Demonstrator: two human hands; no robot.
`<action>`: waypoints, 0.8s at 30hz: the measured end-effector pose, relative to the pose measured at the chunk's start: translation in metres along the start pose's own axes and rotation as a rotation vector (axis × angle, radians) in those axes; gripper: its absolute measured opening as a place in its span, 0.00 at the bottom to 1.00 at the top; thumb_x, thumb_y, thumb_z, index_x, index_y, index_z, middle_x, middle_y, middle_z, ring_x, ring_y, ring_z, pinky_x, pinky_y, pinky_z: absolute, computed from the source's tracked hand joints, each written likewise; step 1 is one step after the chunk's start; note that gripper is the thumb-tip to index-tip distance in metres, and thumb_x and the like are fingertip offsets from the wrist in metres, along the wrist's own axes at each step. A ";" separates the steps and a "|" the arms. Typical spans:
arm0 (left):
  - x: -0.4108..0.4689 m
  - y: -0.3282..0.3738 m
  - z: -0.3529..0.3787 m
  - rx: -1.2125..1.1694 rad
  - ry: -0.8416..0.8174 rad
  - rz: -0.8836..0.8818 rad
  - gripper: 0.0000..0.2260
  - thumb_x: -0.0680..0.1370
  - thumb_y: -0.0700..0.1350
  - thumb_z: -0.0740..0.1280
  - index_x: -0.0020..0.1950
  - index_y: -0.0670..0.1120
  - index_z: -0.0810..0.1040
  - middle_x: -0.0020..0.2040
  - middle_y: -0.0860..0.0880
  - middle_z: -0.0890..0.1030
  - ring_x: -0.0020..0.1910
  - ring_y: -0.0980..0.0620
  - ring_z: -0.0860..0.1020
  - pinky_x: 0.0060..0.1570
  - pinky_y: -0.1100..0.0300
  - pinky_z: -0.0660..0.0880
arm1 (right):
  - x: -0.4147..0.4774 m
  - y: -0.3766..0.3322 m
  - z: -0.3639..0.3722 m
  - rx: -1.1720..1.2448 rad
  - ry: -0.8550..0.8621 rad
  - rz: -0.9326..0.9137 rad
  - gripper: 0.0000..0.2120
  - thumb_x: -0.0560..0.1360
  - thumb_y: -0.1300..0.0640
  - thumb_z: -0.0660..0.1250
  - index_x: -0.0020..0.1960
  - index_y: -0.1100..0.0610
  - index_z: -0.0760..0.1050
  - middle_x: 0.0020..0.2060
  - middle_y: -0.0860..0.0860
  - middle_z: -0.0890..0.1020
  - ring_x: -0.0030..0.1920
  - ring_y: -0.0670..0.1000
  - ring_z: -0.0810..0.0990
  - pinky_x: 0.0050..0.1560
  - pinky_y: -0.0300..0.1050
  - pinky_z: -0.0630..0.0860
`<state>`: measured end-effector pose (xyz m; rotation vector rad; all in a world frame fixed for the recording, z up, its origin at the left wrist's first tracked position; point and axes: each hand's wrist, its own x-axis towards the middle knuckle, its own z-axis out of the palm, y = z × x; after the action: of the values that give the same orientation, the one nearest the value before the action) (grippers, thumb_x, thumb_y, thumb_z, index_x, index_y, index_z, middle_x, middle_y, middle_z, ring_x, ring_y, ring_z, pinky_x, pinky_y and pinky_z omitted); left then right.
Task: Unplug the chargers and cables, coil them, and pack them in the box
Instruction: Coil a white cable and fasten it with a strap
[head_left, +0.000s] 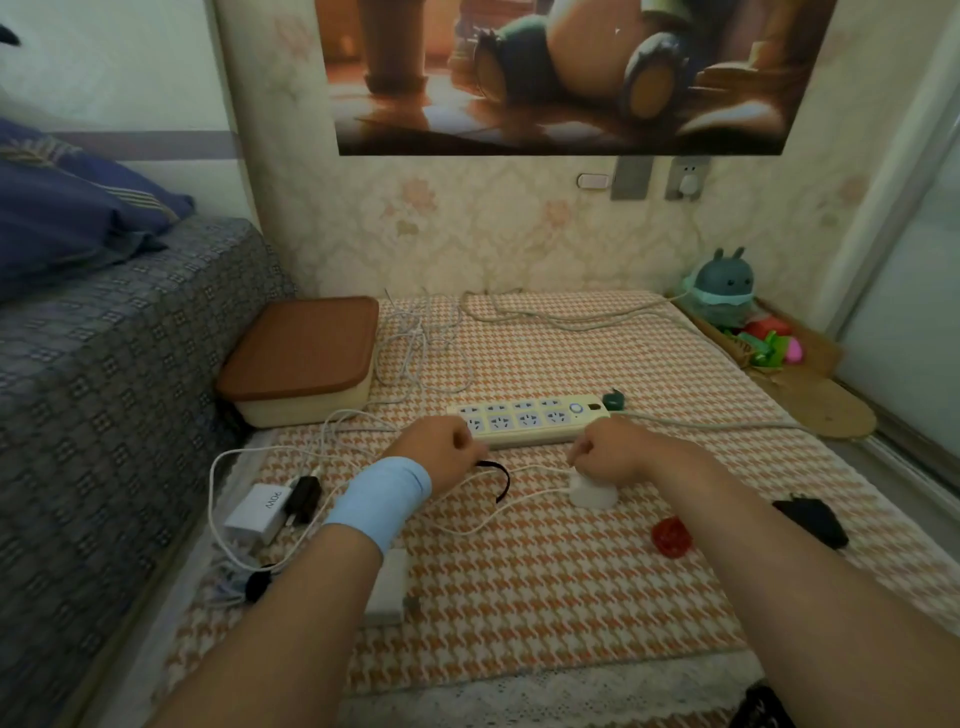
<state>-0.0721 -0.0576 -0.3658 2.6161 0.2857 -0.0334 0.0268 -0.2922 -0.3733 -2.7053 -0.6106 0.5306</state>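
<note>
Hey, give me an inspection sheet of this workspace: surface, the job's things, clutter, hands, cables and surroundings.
Surface: houndstooth mat, lying flat.
Job's things: box, lid on, far left; power strip, visible sockets empty; white charger under the right hand; second white charger beside a black plug, near left.
Clutter: red object and black object, at right.
Grips: left hand and right hand, fingers curled, each seems to pinch the white cable.
Cables: tangled white cable behind the strip; strip's cord runs off right.
Surroundings: bed left, plush toy far right, poster above.
</note>
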 end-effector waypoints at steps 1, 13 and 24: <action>-0.003 0.004 0.003 0.080 -0.093 -0.004 0.17 0.79 0.55 0.64 0.34 0.47 0.70 0.30 0.47 0.68 0.28 0.49 0.65 0.31 0.59 0.65 | -0.002 0.003 0.002 0.003 0.001 0.012 0.18 0.79 0.54 0.61 0.57 0.66 0.80 0.57 0.67 0.80 0.34 0.60 0.74 0.36 0.45 0.69; -0.021 0.016 0.009 0.238 -0.329 0.072 0.21 0.81 0.57 0.59 0.74 0.56 0.69 0.74 0.47 0.69 0.66 0.44 0.72 0.63 0.54 0.71 | -0.040 -0.042 0.018 -0.135 -0.019 -0.096 0.11 0.79 0.48 0.68 0.58 0.47 0.84 0.58 0.45 0.84 0.55 0.49 0.81 0.59 0.49 0.76; 0.011 0.024 0.026 0.300 -0.325 0.085 0.26 0.83 0.38 0.52 0.80 0.53 0.54 0.77 0.45 0.57 0.70 0.41 0.66 0.67 0.51 0.68 | -0.034 -0.044 0.017 -0.129 -0.060 -0.233 0.07 0.73 0.53 0.77 0.51 0.49 0.87 0.49 0.41 0.86 0.49 0.43 0.82 0.55 0.44 0.80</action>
<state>-0.0561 -0.0885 -0.3781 2.8561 0.0574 -0.5025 -0.0239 -0.2663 -0.3615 -2.6936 -0.9935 0.5278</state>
